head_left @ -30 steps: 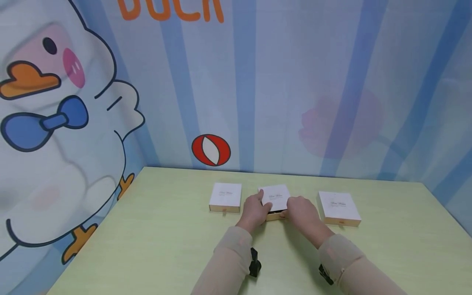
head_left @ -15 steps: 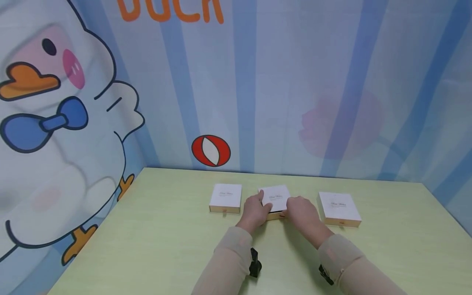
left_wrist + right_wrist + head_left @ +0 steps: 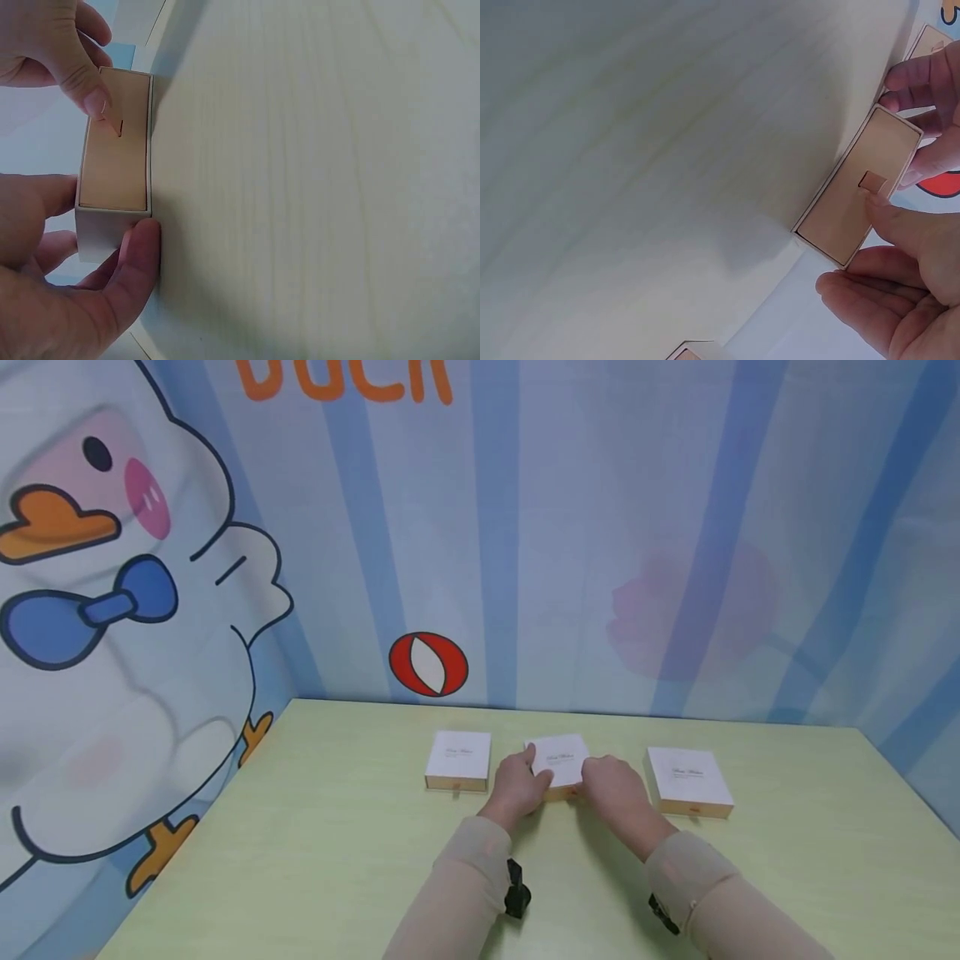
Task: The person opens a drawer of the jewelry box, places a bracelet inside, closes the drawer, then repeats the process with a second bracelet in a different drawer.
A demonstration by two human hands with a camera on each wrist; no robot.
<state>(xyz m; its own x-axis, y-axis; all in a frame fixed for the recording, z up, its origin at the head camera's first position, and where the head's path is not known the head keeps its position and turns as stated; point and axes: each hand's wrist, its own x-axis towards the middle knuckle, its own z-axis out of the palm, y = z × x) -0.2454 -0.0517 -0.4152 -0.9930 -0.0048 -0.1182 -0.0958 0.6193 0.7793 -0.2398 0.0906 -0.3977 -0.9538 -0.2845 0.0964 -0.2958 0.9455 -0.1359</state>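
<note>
With my left grip (image 3: 513, 787) and right grip (image 3: 618, 797) clasping the white, square, cardboard-looking box (image 3: 562, 753) between two matching white boxes (image 3: 459, 757) on the pale yellow-green, wood-grained surface (image 3: 337, 860), I'd brace left and thumb its tan drawer front (image 3: 847, 199) squarely.

between the left hand (image 3: 517, 787) and the right hand (image 3: 618, 797) a small, square, flat box (image 3: 562, 752) lies level on the desk (image 3: 300, 843), its white top bearing a line of dark script. its tan front panel (image 3: 124, 172) sits flush inside a thin pale rim, the box closed. a little tan pull tab (image 3: 876, 182) stands out from that panel, right beside the right hand's thumb, while the left hand grips the box's opposite side.
</note>
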